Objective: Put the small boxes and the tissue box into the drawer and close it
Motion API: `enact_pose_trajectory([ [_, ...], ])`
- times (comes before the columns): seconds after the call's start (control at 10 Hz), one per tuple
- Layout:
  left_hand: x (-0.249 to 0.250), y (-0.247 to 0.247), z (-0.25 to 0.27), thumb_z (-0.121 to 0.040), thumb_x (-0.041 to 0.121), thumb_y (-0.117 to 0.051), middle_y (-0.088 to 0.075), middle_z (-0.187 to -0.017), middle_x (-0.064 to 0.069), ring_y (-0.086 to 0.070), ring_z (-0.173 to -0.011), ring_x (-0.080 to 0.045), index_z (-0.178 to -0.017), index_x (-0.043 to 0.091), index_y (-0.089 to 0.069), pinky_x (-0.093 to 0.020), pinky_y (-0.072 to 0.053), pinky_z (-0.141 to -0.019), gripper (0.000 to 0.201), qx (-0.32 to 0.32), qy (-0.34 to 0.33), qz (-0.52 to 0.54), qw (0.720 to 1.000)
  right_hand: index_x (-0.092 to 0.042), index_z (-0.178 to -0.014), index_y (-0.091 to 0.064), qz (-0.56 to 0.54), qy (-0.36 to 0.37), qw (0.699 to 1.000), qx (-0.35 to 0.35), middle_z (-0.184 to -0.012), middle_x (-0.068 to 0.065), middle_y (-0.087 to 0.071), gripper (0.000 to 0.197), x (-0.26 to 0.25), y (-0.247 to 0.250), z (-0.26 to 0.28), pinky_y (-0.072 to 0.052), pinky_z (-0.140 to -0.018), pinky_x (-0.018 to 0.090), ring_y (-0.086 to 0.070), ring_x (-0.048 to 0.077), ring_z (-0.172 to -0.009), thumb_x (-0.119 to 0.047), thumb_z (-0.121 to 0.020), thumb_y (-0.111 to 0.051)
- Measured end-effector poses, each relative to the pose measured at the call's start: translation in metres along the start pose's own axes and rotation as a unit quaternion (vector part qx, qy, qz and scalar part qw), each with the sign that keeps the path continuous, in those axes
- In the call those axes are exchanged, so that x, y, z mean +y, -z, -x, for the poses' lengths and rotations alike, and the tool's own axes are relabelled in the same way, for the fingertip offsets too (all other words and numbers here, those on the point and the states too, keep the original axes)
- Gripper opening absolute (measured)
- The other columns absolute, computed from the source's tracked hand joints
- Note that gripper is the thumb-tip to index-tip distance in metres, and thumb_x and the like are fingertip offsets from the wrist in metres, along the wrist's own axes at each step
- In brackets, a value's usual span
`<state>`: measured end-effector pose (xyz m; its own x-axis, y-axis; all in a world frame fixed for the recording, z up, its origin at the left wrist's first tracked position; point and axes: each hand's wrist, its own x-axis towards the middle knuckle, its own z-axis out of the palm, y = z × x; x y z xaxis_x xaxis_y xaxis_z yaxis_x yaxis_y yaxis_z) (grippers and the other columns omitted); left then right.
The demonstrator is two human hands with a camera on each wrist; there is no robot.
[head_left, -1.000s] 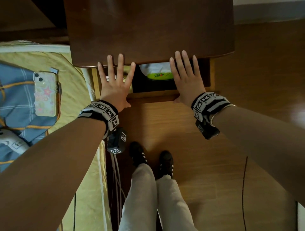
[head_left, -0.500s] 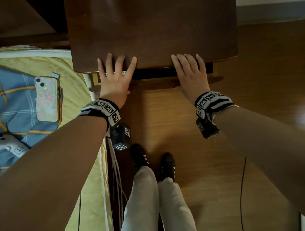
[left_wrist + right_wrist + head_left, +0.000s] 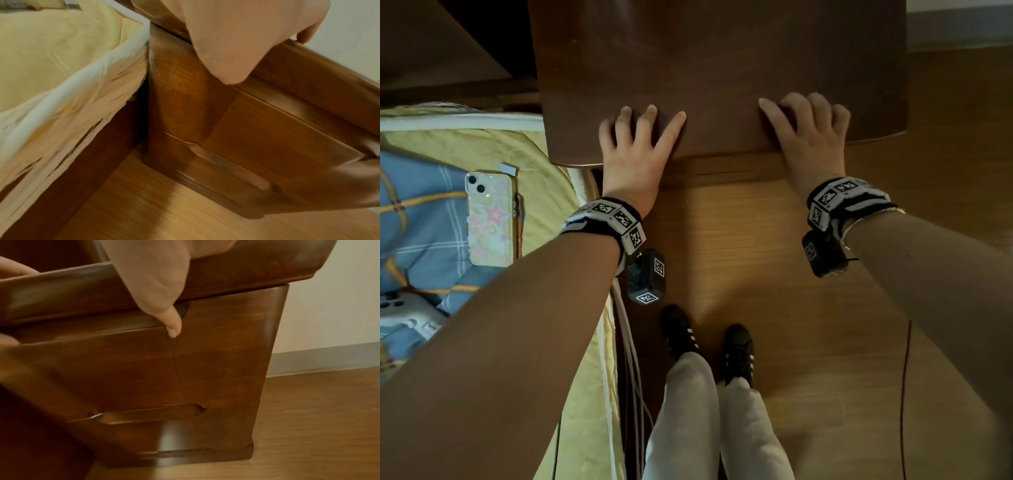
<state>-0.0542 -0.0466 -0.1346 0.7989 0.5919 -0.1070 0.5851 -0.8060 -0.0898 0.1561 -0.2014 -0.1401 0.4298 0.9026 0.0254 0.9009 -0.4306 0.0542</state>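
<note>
Resting on the front edge of the nightstand [image 3: 715, 68] top, both hands lie flat with fingers spread — nothing gripped, nothing pinched. Left hand [image 3: 635, 150] sits near the front-left corner of the top, its heel hanging over the edge; right hand [image 3: 810, 137] sits toward the front-right corner, fingers slightly bent, tips on the wood. Drawer [image 3: 144, 366] front appears pushed in close under the top's lip; from the head view only a thin strip of it shows below the edge. Small boxes and tissue box not visible in any view — cannot tell from these views where they lie. Right wrist view: the thumb [image 3: 172, 324] hangs down over the upper edge of the drawer front, tip touching the wood; a recessed pull slot runs along the drawer's lower edge. Left wrist view: palm heel draped over the top's edge by the cabinet's left post, with a yellow mattress [image 3: 51, 56] just beside it. On the bed, left of the nightstand, a phone [image 3: 489, 219] in a patterned case lies face down on a blue checked blanket [image 3: 421, 219]. Below: wooden floor [image 3: 808, 342], black shoes [image 3: 678, 329] and pale trousers.
</note>
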Motion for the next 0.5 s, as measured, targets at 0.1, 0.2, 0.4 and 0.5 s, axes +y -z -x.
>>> enact_pose_trajectory([
  [0.1,-0.006,-0.001,-0.009,-0.069,0.037,-0.081,-0.053,-0.130,-0.015,-0.053,-0.114,-0.043,-0.144,0.027,-0.032,-0.059,-0.039,-0.097,0.090,0.027,0.006,-0.010,1.000,-0.029,-0.140,-0.032,-0.014,-0.039,0.999,-0.003,-0.133,0.007,-0.033,0.083,-0.002,-0.001,-0.007,-0.036,-0.094,0.053,-0.020,0.026,-0.113,-0.005,-0.069,-0.067],
  [0.2,-0.007,-0.003,-0.013,-0.063,0.044,-0.083,-0.057,-0.125,-0.013,-0.057,-0.110,-0.040,-0.142,0.028,-0.036,-0.057,-0.044,-0.093,0.093,0.043,0.010,-0.025,0.999,-0.030,-0.140,-0.033,-0.015,-0.047,0.999,-0.002,-0.128,0.003,-0.024,0.084,-0.003,-0.001,-0.008,-0.038,-0.092,0.052,-0.020,0.025,-0.112,-0.006,-0.068,-0.069],
  [0.4,-0.005,-0.003,-0.009,-0.073,0.036,-0.077,-0.051,-0.133,-0.014,-0.050,-0.120,-0.041,-0.145,0.027,-0.032,-0.058,-0.037,-0.101,0.086,0.030,0.009,0.009,0.999,-0.028,-0.143,-0.028,-0.044,-0.057,0.996,-0.047,-0.136,0.009,-0.031,0.086,-0.007,0.012,-0.006,-0.033,-0.096,0.052,-0.022,0.029,-0.120,-0.002,-0.070,-0.066],
  [0.5,-0.003,0.003,-0.004,-0.080,0.050,-0.065,-0.050,-0.136,-0.014,-0.049,-0.122,-0.040,-0.147,0.026,-0.032,-0.058,-0.035,-0.104,0.078,0.032,0.025,0.012,0.999,-0.024,-0.144,-0.028,-0.084,-0.061,0.991,-0.086,-0.140,0.014,-0.039,0.084,-0.008,0.026,-0.005,-0.030,-0.101,0.052,-0.032,0.038,-0.128,-0.018,-0.073,-0.072],
])
